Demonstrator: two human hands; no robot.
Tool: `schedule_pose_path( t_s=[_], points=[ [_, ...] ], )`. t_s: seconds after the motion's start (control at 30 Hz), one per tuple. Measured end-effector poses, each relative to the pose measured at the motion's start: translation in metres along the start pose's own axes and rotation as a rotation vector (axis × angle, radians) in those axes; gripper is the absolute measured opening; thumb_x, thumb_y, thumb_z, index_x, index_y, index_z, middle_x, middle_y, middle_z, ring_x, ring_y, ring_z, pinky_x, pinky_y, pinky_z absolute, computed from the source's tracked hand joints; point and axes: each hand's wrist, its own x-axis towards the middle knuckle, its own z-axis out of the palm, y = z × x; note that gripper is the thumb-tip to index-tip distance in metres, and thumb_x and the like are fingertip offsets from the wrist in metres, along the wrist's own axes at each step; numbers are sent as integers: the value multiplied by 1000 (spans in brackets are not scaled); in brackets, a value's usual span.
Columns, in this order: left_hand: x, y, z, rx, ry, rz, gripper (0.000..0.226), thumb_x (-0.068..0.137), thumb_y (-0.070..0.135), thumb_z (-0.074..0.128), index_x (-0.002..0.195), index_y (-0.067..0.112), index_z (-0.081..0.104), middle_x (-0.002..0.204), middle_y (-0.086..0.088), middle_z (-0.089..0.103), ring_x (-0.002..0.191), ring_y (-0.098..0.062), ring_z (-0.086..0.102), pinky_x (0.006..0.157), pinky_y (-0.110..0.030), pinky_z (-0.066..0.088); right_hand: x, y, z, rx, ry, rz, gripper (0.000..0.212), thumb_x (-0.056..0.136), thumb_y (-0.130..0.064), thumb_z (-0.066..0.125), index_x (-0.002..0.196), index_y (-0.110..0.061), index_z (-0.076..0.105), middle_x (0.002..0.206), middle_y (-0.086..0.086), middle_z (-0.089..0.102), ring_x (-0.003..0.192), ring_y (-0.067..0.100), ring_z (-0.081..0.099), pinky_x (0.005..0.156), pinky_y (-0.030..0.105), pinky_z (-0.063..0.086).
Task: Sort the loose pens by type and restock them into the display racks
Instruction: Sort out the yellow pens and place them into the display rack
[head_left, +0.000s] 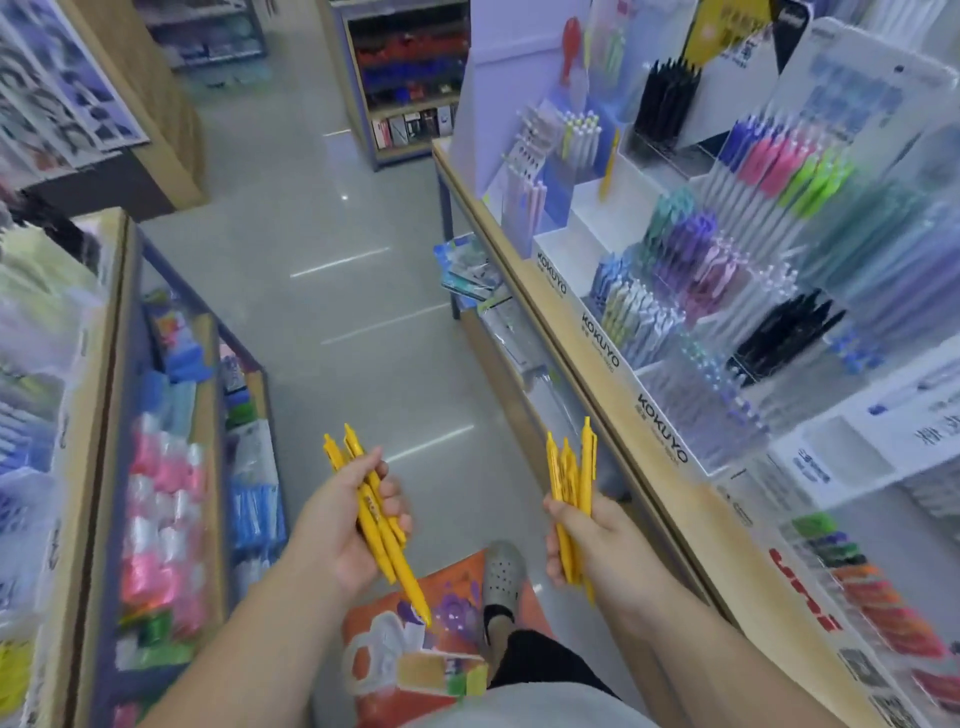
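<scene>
My left hand (347, 525) grips a small bunch of yellow pens (382, 525), their tips pointing down toward the floor. My right hand (597, 545) grips a second bunch of yellow pens (571, 499), held nearly upright. Both hands hang over the aisle, left of the white display rack (618, 358) marked KOKUYO. That rack holds rows of coloured pens in tiered slots. One lone yellow pen (609, 166) stands in a rear white compartment of the rack.
An orange printed bag (415, 623) lies on the floor by my grey shoe (501, 574). A wooden shelf unit (119, 415) with packaged goods flanks the aisle on the left. More shelving (405, 83) stands at the aisle's far end. Black pens (665, 98) fill a far-back slot.
</scene>
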Motion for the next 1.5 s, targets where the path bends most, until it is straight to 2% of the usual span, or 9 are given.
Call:
schedule_pose_path(
  t_s=[0.33,0.43,0.8,1.0,1.1,1.2,1.3,1.4,1.5],
  points=[
    [138,173,123,9,3,24,28,98,28,51,73,19,46,48,3,41,34,-11,40,38,-19,39,223,-185,-3,65,43,-115,25,101,-17,52,102,8,51,64,14,59,50,27,58,50,32,48],
    [185,212,170,60,-45,-5,27,98,28,52,73,19,47,49,3,41,35,-11,40,39,-19,40,266,-218,-8,108,120,-122,29,100,-15,52,107,13,49,62,14,57,48,24,56,48,31,48],
    [348,327,334,450,-348,-246,23,96,27,57,75,17,53,50,3,45,36,-12,42,40,-21,41,388,-295,5,307,481,-63,31,103,-16,48,118,10,45,65,13,55,47,23,50,45,27,44],
    [365,334,406,712,-528,-384,21,94,31,65,79,17,57,54,3,48,38,-13,44,39,-26,43,406,-327,15,397,668,-110,9,104,-16,46,101,-8,45,70,12,58,45,21,45,46,32,37],
    [359,318,433,752,-584,-426,22,95,31,64,80,16,57,54,2,48,39,-13,44,39,-27,43,409,-335,11,480,728,-147,15,103,-17,48,104,-2,46,73,13,51,47,21,44,46,32,34],
    [357,299,456,760,-577,-425,22,96,30,62,80,17,57,54,2,48,40,-13,43,42,-25,44,410,-338,-2,516,754,-154,14,103,-17,50,105,-4,49,73,9,45,49,19,43,45,29,33],
    [359,280,475,729,-522,-371,26,98,31,60,76,18,56,53,3,47,40,-12,43,45,-24,43,410,-332,-16,508,739,-117,15,102,-21,53,107,-7,55,72,3,49,50,17,43,44,25,32],
    [360,268,494,618,-468,-291,27,98,35,60,75,20,55,53,5,47,42,-11,44,48,-23,43,411,-333,-26,527,734,-171,15,101,-25,54,95,-11,52,63,1,43,48,17,37,45,24,29],
    [361,258,507,519,-427,-259,26,97,40,61,80,21,58,57,5,49,45,-11,46,50,-24,46,421,-334,-35,536,835,-226,15,101,-25,55,91,-16,49,58,-3,40,48,17,36,44,25,30]
  ],
)
